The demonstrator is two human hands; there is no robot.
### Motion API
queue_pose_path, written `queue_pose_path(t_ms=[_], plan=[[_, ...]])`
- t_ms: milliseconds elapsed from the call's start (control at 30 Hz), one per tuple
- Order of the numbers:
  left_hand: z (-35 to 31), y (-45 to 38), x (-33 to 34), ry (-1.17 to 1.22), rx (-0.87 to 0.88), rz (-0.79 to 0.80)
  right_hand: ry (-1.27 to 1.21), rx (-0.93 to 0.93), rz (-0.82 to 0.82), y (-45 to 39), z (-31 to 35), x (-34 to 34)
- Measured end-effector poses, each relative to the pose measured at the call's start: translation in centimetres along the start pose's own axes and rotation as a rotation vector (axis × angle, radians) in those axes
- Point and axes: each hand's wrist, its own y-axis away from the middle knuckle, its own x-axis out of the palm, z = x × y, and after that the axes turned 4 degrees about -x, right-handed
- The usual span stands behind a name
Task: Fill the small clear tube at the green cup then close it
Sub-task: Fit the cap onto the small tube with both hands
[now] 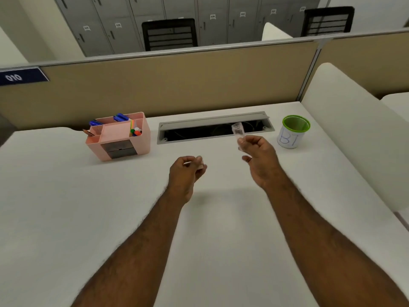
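Note:
My right hand (257,155) pinches the lower end of a small clear tube (238,131) and holds it upright, open mouth up, above the white desk. The tube looks empty. The green cup (293,132), wrapped in a white label marked "BI", stands on the desk to the right of the tube, apart from my hand. My left hand (188,171) hovers lower and to the left, fingers curled around a small whitish piece (200,163), which looks like the tube's cap.
A pink desk organiser (119,138) with pens stands at the back left. An open grey cable tray (215,127) is sunk in the desk behind the tube. A tan partition (177,85) closes the back; a white panel (354,129) borders the right.

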Motion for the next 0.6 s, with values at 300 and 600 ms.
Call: queue_pose_path(t_ms=[300, 600], plan=[[-4.6, 3.2, 1.4, 0.096, 0.212, -0.012, 0.24, -0.032, 0.05, 5.7, -1.5, 3.5], [-4.2, 4.6, 0.5, -0.161, 0.331, -0.027, 0.348, -0.14, 0.078, 6.8, -1.0, 4.6]])
